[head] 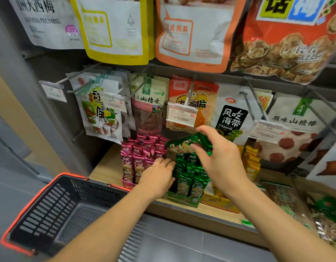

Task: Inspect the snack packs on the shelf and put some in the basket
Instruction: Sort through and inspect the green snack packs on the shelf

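One crinkly green foil pack (184,144) pinched in R hand (220,157); L hand (155,176) flat against glossy boxed packs (190,184).

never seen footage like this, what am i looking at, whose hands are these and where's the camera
No machine: these are a person's two bare hands, filmed by one wide-angle camera worn on their head, looking forward and down, so the arms enter from the bottom. The right hand pinches a green snack pack held above the green display box. The left hand touches the packs where the pink packs meet the green ones. The boxes stand on a wooden shelf, with yellow packs to the right and bigger bags hanging above. A black basket with a red rim sits at lower left.
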`<state>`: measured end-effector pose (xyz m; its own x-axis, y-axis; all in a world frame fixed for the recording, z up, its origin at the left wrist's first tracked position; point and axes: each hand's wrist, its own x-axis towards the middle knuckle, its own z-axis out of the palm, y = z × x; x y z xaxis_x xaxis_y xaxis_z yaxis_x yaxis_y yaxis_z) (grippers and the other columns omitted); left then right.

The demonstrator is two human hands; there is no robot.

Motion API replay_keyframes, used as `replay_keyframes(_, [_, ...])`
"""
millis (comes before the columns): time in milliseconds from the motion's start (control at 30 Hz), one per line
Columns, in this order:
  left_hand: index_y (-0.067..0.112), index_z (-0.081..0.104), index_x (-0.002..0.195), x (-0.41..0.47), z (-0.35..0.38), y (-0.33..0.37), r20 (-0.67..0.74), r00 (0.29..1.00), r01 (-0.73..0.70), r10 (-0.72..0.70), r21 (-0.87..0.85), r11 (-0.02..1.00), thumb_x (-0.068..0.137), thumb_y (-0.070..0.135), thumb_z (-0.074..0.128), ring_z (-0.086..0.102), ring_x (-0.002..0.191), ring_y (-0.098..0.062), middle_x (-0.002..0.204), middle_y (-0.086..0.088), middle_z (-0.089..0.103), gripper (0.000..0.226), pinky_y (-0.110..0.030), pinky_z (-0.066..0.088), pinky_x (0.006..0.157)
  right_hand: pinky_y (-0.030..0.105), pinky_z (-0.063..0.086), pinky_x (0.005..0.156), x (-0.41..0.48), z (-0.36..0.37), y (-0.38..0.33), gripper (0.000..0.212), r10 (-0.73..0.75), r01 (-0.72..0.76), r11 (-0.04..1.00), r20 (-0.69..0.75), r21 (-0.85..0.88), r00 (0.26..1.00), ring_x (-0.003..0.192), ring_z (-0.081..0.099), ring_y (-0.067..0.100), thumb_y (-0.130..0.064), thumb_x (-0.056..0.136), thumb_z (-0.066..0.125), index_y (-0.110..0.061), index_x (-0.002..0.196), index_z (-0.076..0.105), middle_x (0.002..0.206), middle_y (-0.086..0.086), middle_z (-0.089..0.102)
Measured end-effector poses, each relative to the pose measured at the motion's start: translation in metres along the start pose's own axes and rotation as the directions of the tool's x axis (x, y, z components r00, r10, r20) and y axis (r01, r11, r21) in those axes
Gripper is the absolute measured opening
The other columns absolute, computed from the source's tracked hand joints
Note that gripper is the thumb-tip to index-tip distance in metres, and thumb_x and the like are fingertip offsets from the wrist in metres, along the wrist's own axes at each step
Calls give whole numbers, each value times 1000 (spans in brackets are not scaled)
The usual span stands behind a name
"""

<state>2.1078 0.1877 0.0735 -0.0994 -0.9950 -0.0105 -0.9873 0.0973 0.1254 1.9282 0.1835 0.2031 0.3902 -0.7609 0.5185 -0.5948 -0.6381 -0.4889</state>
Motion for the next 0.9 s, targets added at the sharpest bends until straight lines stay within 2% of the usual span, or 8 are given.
replay_keyframes(133, [14, 31, 150, 0, -1, -3, 5, 999, -39, 39, -8, 999, 99, 23, 48, 27, 138, -23, 153, -4, 35, 54, -41, 36, 109, 37, 48, 85, 29, 22, 5, 33, -53, 76, 982, 132, -173, 990, 105, 61, 28, -19, 95, 59, -9, 127, 59, 114, 8, 67])
replay_keyframes(233, [14, 27, 152, -1, -2, -4, 49, 998, -39, 39, -8, 999, 99, 15, 47, 22, 142, -25, 157, -5, 29, 57, -41, 31, 113, 39, 48, 87, 50, 36, 8, 37, 7, 54, 956, 206, -287, 978, 108, 58, 35, -22, 99, 53, -8, 132, 57, 119, 14, 64])
replay_keyframes(333, [14, 25, 152, -3, -3, -4, 71, 996, -47, 46, 12, 999, 90, 1, 52, 21, 143, -27, 158, -7, 26, 69, -42, 32, 113, 39, 47, 89, 61, 50, 12, 39, 27, 54, 956, 271, -287, 962, 114, 56, 37, -22, 97, 56, -13, 134, 55, 126, 17, 62])
replay_keyframes(400, [12, 27, 151, -3, -5, -4, 70, 996, -60, 58, 27, 998, 82, -5, 55, 24, 141, -28, 157, -9, 27, 76, -41, 33, 112, 40, 47, 92, 66, 63, 16, 47, 106, -31, 974, 335, -222, 936, 118, 54, 38, -21, 92, 63, -20, 137, 50, 131, 16, 58])
replay_keyframes(467, [10, 29, 150, -4, -8, -3, 68, 996, -64, 62, 29, 998, 79, -7, 56, 27, 139, -29, 155, -11, 30, 77, -41, 35, 111, 39, 47, 89, 71, 79, 22, 50, 242, -131, 953, 424, -273, 873, 117, 55, 37, -26, 89, 68, -20, 133, 45, 128, 15, 58])
replay_keyframes(567, [7, 33, 147, -5, -8, -1, 60, 996, -65, 62, 42, 997, 79, -7, 58, 30, 137, -29, 152, -13, 35, 74, -42, 37, 110, 37, 45, 83, 71, 99, 32, 37, 305, -129, 919, 468, -372, 830, 109, 58, 35, -35, 85, 72, -22, 114, 54, 117, 11, 59])
replay_keyframes(767, [8, 42, 139, -11, -7, 0, -72, 997, -29, 39, 132, 991, 82, 1, 57, 38, 129, -30, 142, -10, 46, 60, -42, 38, 102, 37, 43, 94, 62, 125, 53, 33, 274, 33, 868, 533, -495, 801, 112, 54, 34, -40, 89, 64, -32, 121, 63, 118, 12, 57])
replay_keyframes(900, [20, 73, 104, -18, -14, 3, -187, 981, -12, 53, 214, 977, 60, 19, 79, 57, 112, -26, 123, -4, 65, 44, -39, 47, 79, 40, 33, 104, 52, 142, 67, 32, 251, 98, 871, 607, -482, 754, 137, 34, 23, -43, 97, 47, -28, 121, 63, 138, 3, 52])
